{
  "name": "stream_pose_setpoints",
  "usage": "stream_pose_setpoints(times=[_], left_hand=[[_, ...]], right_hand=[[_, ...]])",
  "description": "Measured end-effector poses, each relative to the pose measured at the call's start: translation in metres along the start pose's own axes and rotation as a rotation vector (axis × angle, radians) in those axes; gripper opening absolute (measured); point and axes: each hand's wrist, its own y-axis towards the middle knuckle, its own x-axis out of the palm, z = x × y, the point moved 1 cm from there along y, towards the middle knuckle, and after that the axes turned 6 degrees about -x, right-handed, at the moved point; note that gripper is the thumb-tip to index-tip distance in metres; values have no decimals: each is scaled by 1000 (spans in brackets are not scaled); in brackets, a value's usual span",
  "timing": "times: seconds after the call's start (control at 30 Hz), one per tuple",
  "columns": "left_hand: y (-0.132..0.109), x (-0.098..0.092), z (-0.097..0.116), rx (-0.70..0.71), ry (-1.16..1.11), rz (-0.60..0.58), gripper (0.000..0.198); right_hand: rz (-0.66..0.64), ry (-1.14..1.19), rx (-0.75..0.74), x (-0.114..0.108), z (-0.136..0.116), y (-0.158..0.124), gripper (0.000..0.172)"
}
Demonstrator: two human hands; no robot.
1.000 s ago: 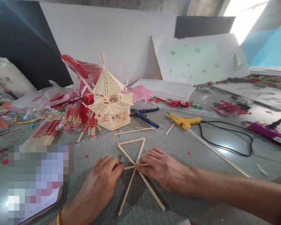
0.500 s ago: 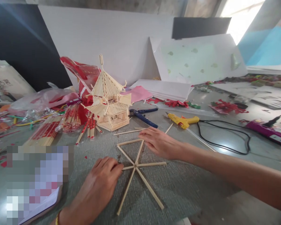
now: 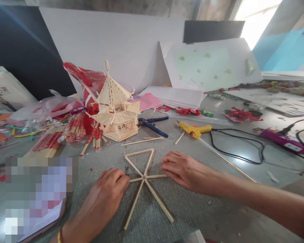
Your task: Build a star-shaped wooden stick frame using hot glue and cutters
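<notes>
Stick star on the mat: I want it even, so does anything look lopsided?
Yes. On the stick star, only the far two spokes are bridged by a cross stick; the other spokes end free. Left hand and right hand touch the sideways stick.

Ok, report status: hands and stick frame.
Left hand touches left spoke of pale wooden stick frame. Right hand flat on right spoke. Yellow glue gun lies beyond, apart.

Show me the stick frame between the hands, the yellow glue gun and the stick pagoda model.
stick frame (image 3: 143, 177), head view, where the sticks cross.
yellow glue gun (image 3: 192, 129), head view, on its body.
stick pagoda model (image 3: 113, 92), head view, on its upper roof.
</notes>
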Motion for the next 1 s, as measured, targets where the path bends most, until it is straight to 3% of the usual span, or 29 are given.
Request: stream_pose_setpoints(times=[0.3, 0.53, 0.77, 1.0], left_hand=[[0, -6, 4, -14, 38, 22, 22], [0, -5, 3, -14, 51, 13, 20], [-1, -7, 2, 3, 106, -24, 20], [37, -36, 0, 43, 176, -107, 22]], right_hand=[[-28, 14, 5, -1, -4, -7, 21], [108, -33, -42, 12, -7, -11, 19], [160, -104, -42, 1, -5, 2, 20], [116, -157, -67, 4, 26, 39, 23]])
